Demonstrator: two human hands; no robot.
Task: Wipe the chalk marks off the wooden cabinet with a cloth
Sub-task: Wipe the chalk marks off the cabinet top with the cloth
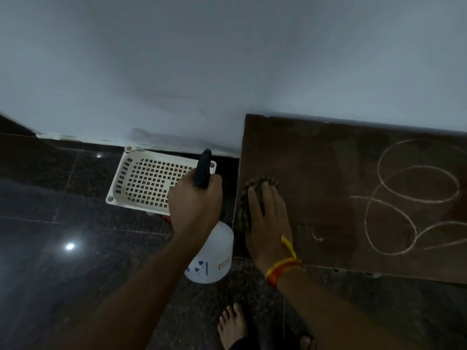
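Observation:
The dark wooden cabinet (pixel 316 160) fills the right side, seen from above. White looping chalk marks (pixel 414 195) cover its right part, and a faint small mark (pixel 317 236) lies near its front left. My right hand (pixel 269 223) lies flat on a crumpled greenish cloth (pixel 246 198) at the cabinet's left edge. A damp-looking darker patch spreads around the cloth. My left hand (pixel 194 203) grips the dark trigger head of a white spray bottle (pixel 214 256), held left of the cabinet above the floor.
A white perforated plastic basket (pixel 121 183) sits on the dark glossy tiled floor (pixel 63 223) by the pale wall (pixel 202 59), left of the cabinet. My bare feet (pixel 232 324) stand on the floor below the cabinet's front edge.

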